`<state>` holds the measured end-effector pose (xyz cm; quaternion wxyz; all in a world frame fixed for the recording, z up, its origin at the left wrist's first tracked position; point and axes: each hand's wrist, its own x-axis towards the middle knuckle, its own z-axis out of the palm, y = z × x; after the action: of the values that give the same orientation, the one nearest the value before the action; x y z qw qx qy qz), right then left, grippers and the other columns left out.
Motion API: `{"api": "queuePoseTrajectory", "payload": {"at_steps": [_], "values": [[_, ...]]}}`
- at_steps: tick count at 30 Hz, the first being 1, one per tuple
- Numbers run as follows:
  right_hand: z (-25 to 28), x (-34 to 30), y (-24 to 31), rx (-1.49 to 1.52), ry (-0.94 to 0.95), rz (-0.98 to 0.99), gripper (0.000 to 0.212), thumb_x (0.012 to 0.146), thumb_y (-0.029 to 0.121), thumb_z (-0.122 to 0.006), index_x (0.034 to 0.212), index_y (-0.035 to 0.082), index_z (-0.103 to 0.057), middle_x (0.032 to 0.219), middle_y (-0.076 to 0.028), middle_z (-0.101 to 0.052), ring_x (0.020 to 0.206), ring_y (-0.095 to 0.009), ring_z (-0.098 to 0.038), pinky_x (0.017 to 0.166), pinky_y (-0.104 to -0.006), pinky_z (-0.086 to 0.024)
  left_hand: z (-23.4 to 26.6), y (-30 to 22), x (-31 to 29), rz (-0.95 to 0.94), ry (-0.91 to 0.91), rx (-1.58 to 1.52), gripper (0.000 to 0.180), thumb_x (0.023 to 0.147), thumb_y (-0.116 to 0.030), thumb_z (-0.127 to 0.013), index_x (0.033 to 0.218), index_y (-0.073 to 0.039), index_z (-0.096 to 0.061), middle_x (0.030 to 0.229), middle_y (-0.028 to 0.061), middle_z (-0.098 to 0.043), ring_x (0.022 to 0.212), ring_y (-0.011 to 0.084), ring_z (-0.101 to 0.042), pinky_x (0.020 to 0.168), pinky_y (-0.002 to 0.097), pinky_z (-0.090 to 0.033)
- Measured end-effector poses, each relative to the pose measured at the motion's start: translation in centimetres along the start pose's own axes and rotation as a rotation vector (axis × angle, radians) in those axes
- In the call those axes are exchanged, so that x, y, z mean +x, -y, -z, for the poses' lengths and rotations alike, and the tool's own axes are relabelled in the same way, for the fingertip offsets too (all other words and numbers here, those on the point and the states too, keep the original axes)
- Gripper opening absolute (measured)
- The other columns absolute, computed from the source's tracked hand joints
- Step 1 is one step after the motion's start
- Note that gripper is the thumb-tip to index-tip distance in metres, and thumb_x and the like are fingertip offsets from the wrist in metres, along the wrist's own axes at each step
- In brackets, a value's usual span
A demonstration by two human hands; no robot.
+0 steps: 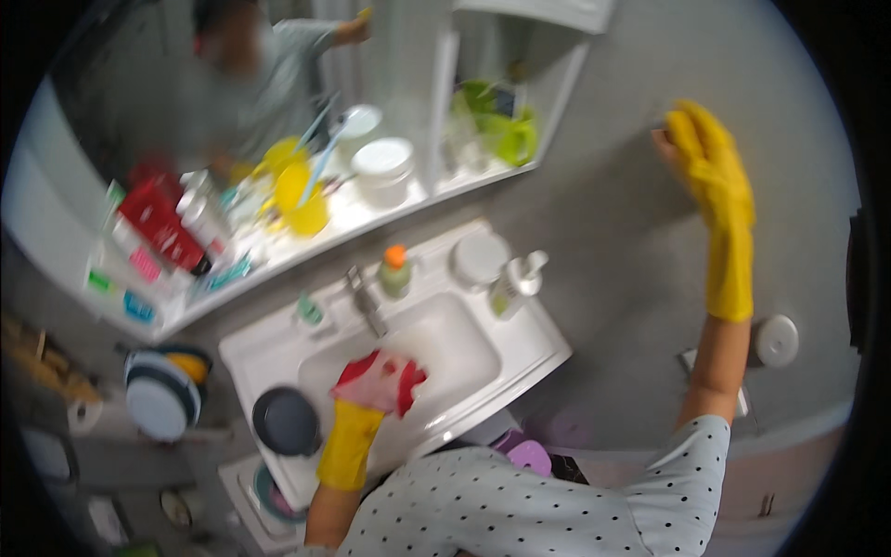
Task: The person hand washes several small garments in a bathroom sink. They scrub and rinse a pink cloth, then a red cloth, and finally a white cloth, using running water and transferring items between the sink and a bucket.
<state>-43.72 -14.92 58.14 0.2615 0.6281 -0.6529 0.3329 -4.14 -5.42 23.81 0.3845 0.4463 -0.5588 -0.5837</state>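
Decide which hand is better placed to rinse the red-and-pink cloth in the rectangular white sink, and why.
Left, probably: the yellow-gloved left hand is at the cloth, over the sink. The yellow-gloved right hand is raised at the grey wall, away from both.

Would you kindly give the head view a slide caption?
Left hand with red cloth over sink; right hand at grey wall.

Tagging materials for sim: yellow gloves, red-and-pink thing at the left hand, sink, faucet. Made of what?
Yellow gloves: probably rubber, smooth, wide-cuffed, lightly creased.
Red-and-pink thing: seemingly cloth, matte, loosely bunched; blur hides any weave.
Sink: glossy white ceramic or resin, going by rim highlights.
Faucet: likely metal, grey with bright streaks.
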Motion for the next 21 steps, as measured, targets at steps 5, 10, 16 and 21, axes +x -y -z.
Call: {"api": "queuePoseTrajectory", "payload": {"at_steps": [5,10,16,21], "values": [[-5.1,-10.3,11.7,0.774,0.264,0.292,0.036,0.094,0.015,-0.065,0.128,0.004,-0.061,0.124,-0.013,-0.066,0.119,-0.027,-0.061,0.103,-0.0364,-0.045,3.2,0.3,0.2,-0.092,-0.018,0.676,0.021,0.081,-0.029,-0.068,0.075,-0.011,-0.058,0.072,0.0061,-0.066,0.063,0.0292,-0.063,0.057,0.0403,-0.048],[-16.9,-23.1,20.3,1.047,1.062,0.668,0.061,0.085,0.006,-0.069,0.143,0.011,-0.048,0.137,-0.015,-0.055,0.127,-0.036,-0.051,0.108,-0.0421,-0.041,2.1,1.2,2.3,-0.502,0.066,0.844,0.027,0.084,-0.031,-0.068,0.103,-0.013,-0.065,0.106,0.0089,-0.068,0.094,0.0269,-0.066,0.082,0.0353,-0.051],[-21.7,-25.2,26.1,0.785,1.377,0.986,0.048,0.083,0.007,-0.067,0.13,0.01,-0.057,0.12,-0.018,-0.063,0.114,-0.037,-0.058,0.093,-0.0418,-0.049,4.6,8.3,1.7,-0.185,0.236,0.489,0.046,0.093,-0.037,-0.062,0.129,-0.008,-0.059,0.128,0.0099,-0.062,0.113,0.0266,-0.061,0.101,0.0339,-0.046],[-24.1,-27.1,23.2,0.832,1.369,0.709,0.023,0.088,0.02,-0.066,0.109,0.01,-0.067,0.102,-0.017,-0.066,0.095,-0.04,-0.061,0.083,-0.0412,-0.051,5.6,10.0,-1.5,0.168,0.14,-0.307,0.047,0.096,-0.038,-0.06,0.13,-0.005,-0.058,0.126,0.0102,-0.063,0.111,0.0239,-0.061,0.099,0.0328,-0.047]]}}
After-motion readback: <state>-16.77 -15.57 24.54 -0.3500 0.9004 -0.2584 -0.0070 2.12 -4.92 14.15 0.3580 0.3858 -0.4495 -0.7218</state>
